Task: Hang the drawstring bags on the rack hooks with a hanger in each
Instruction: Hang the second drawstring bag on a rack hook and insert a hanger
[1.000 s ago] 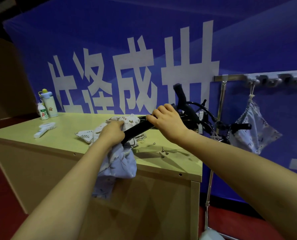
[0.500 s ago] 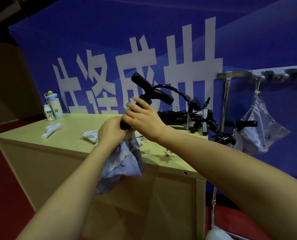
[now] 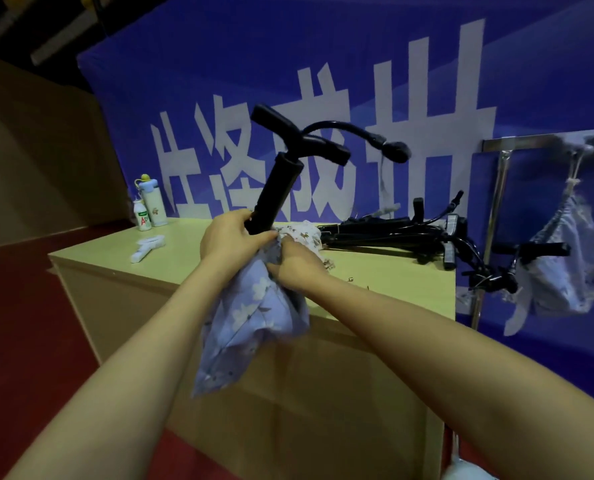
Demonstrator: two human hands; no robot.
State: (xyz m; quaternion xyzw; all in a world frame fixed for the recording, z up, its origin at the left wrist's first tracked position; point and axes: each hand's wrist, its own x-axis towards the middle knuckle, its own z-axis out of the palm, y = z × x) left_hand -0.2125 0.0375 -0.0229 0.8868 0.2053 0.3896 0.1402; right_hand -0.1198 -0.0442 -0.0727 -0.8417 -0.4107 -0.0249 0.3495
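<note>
bottles far-left on table; hanger pile on its right; rack right of table, hung bag on it.

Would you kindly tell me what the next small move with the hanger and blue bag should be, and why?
Probably ease the black hanger down into the blue drawstring bag. The left hand grips its lower end, nearly upright, at the bag's mouth, the right hand holds the cloth there, and most of the hanger shows above the bag.
</note>
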